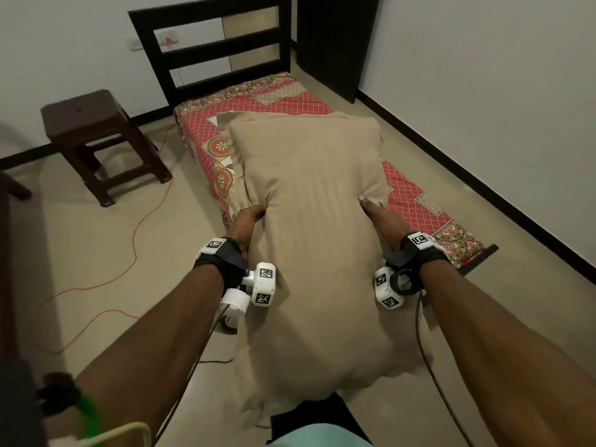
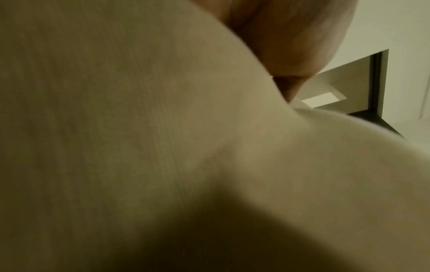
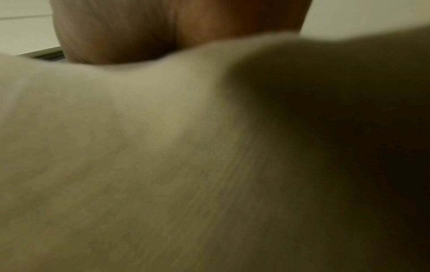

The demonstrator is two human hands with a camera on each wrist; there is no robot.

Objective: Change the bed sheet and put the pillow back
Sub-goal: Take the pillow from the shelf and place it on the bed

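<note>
Both hands clamp pillow [image 1: 309, 240] mid-air: left hand [image 1: 246, 227] gripping 9 o'clock edge, right hand [image 1: 379, 217] at 3, thumb dug in. Long axis points 12 toward headboard [image 1: 219, 46], above red sheet [image 1: 290, 104], likely for a level drop there.

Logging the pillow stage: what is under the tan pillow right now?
Under the tan pillow, held by the left hand and right hand, lies the red patterned sheet; the bed's middle is covered.
</note>
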